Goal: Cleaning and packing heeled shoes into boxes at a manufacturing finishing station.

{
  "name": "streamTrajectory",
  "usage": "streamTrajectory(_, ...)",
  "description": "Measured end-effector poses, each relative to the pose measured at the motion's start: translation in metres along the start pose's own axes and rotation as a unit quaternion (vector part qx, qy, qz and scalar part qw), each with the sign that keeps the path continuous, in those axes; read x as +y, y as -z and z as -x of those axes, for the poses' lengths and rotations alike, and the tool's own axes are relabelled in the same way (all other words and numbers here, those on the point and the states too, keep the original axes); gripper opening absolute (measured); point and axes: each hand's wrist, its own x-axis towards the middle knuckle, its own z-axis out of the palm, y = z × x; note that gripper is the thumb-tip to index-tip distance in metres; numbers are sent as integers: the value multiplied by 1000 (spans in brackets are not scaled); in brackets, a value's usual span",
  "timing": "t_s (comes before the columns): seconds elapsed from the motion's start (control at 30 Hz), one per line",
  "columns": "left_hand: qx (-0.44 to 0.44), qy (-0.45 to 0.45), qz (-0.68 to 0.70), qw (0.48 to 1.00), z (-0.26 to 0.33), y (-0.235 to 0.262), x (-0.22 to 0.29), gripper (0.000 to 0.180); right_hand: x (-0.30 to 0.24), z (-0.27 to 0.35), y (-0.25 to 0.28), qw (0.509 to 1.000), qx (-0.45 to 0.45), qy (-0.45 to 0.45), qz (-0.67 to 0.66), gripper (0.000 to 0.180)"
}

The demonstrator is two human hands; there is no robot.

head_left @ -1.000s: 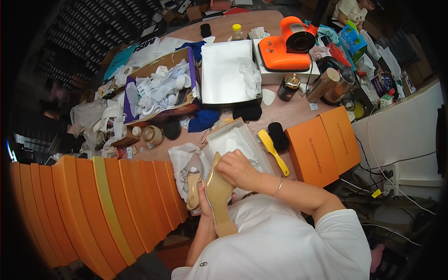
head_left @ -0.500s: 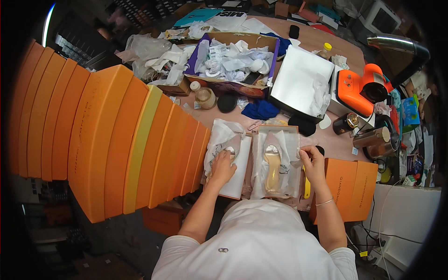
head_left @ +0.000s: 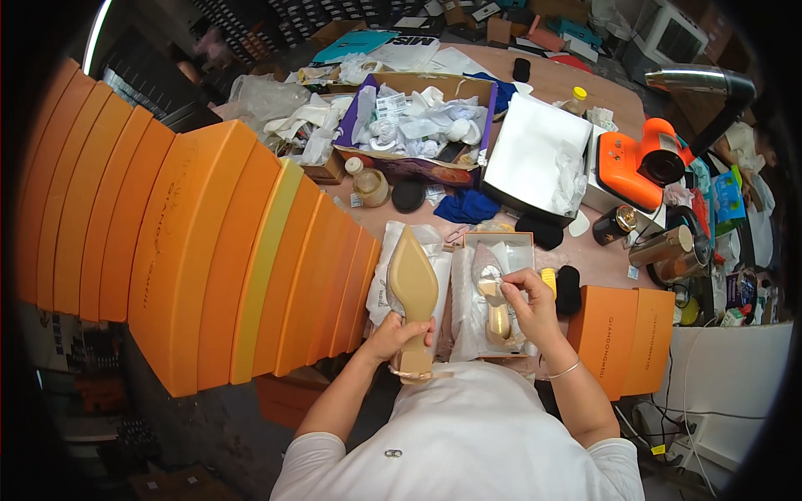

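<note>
My left hand (head_left: 401,336) is wrapped round a pointed heeled shoe (head_left: 413,271), held with its tan sole turned up and its heel toward me. Beneath it lies white tissue paper (head_left: 382,271) on the box lid. The matching shoe (head_left: 499,324), with a gold insole, rests in tissue inside the open shoebox (head_left: 520,239). My right hand (head_left: 537,313) is over that shoe, thumb and fingertips pinched together at its front part. What the pinch holds, if anything, is too small to tell.
Orange shoeboxes (head_left: 188,259) stand stacked at the left, with more orange boxes (head_left: 608,338) at the right. Behind are a purple carton (head_left: 347,125) of crumpled paper, a white box (head_left: 530,138), a bottle (head_left: 372,185) and an orange device (head_left: 622,171). A yellow-handled tool (head_left: 549,280) lies beside my right hand.
My left hand has lifted the left shoe from its tissue and turned it sole up. My right hand has moved left from the box's edge onto the other shoe.
</note>
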Motion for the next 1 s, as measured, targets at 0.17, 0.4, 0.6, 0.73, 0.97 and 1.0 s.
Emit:
streamTrajectory(0.17, -96, 16, 79, 992, 4, -52, -5, 17, -28, 11, -21, 943, -69, 275, 175, 15)
streamTrajectory(0.4, -91, 13, 15, 996, -1, -68, -13, 16, -15, 13, -30, 918, -96, 305, 234, 17)
streamTrajectory(0.6, -11, 54, -44, 998, -8, -63, 12, 19, 58, -53, 40, 920, 74, 178, 342, 11)
streamTrajectory(0.73, 146, 62, -156, 975, -34, -15, -9, 47, 78, -43, 85, 881, 37, 93, 462, 40)
streamTrajectory(0.97, 236, 35, -130, 962, -40, 35, -58, 55, 57, 71, 71, 877, -339, -173, 295, 30)
streamTrajectory(1.0, 256, 27, -105, 961, -36, 34, -66, 52, 66, 85, 66, 894, -300, -191, 272, 33)
